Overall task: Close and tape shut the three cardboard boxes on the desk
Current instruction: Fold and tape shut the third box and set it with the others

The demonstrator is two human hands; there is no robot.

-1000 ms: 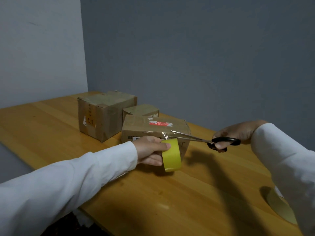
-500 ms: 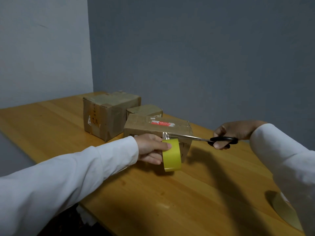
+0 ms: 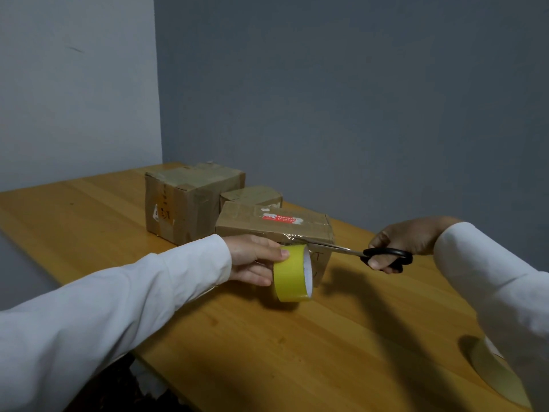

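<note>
While left hand point(image 3: 255, 260) grips tape roll point(image 3: 292, 273), right hand point(image 3: 398, 243) holds scissors point(image 3: 356, 252) level

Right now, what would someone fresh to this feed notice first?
The bright yellow roll of tape, gripped by the left hand at the near box's front corner, draws the eye. The right hand holds black-handled scissors with blades at the clear strip above it. Three brown cardboard boxes cluster behind on the wooden desk.
</note>
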